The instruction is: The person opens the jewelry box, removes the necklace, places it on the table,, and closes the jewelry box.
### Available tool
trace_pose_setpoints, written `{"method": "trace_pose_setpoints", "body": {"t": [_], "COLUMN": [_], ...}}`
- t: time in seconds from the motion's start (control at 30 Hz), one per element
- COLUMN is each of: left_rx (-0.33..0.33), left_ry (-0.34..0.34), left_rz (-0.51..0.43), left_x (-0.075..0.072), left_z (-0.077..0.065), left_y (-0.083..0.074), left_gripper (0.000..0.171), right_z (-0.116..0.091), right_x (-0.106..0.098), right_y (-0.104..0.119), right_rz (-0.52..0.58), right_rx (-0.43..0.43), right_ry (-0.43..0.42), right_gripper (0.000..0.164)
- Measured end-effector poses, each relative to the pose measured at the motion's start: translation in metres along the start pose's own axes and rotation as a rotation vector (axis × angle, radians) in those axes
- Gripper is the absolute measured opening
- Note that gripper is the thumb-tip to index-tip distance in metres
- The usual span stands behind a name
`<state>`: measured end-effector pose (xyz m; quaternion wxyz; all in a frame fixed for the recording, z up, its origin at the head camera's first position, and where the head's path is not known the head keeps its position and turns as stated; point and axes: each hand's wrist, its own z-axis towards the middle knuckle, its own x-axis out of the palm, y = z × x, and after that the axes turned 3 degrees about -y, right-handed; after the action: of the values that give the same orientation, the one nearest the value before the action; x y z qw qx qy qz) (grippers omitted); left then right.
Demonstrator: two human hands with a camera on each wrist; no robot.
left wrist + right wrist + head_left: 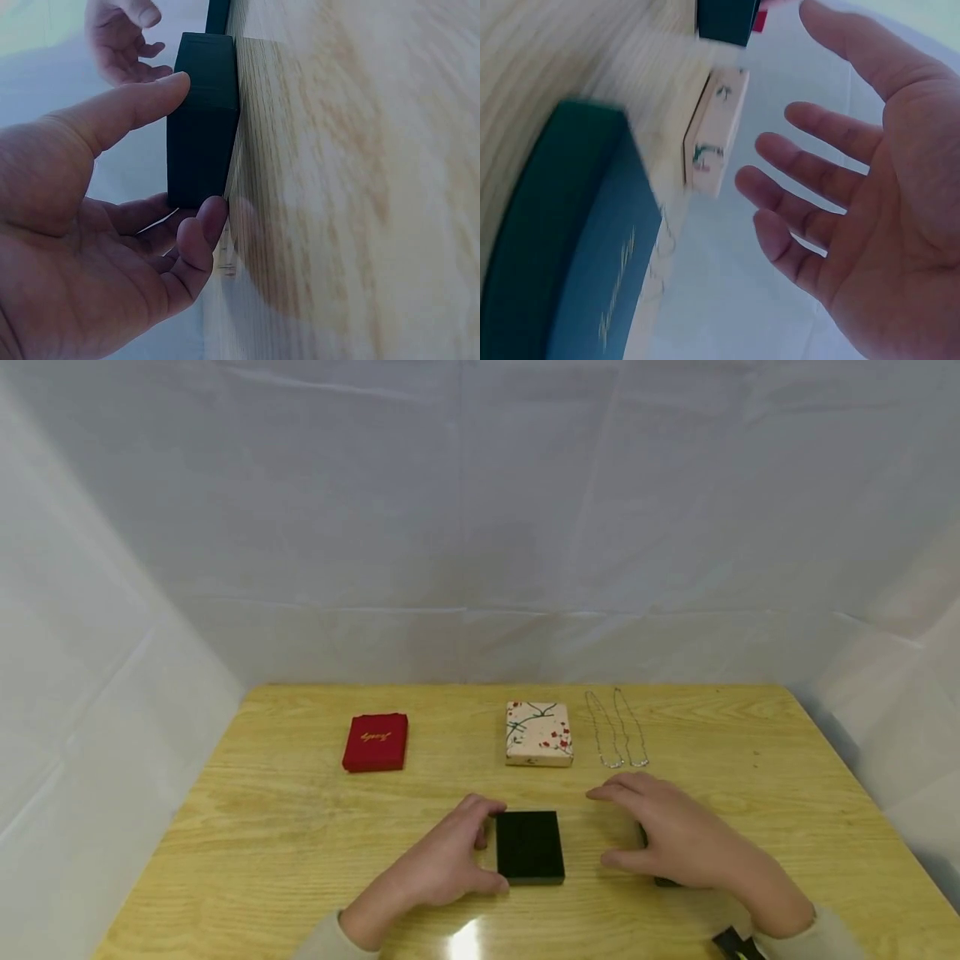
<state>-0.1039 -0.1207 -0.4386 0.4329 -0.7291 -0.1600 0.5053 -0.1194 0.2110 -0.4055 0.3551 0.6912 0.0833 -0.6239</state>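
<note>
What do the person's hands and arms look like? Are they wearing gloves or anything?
No gloves: the left hand and right hand are bare, and no rings show. The left sleeve and right sleeve are pale cream and end near the wrists. A black thing with a yellow-green mark shows beside the right sleeve; I can't tell whether it's worn.

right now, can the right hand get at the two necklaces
Probably yes: the right hand seems to hold nothing, and the necklaces lie just beyond it, with nothing visible in between; the flowered box sits beside them, not in the way.
</note>
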Motion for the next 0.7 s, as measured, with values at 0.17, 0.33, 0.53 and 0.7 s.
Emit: {"method": "trace_pose_setpoints", "body": {"t": [0.17,0.33,0.53,0.7], "left_rx": [-0.005,-0.006,-0.007,-0.008], "left_ry": [0.0,-0.003,-0.001,0.002], "left_rz": [-0.001,0.008,0.004,-0.002], "left_x": [0.001,0.001,0.001,0.001], "left_z": [0.0,0.0,0.0,0.001], "left_y": [0.0,0.0,0.0,0.0], "left_gripper": [0.09,0.089,0.089,0.089], "right_z": [-0.011,-0.02,-0.03,-0.037], "right_x": [-0.007,-0.012,-0.015,-0.016], "right_y": [-0.018,-0.031,-0.046,-0.055], "right_rz": [0.022,0.034,0.048,0.045], "right_rx": [0.007,0.031,0.071,0.083], "right_ry": [0.03,0.058,0.118,0.143], "right_gripper": [0.078,0.093,0.103,0.106]}}
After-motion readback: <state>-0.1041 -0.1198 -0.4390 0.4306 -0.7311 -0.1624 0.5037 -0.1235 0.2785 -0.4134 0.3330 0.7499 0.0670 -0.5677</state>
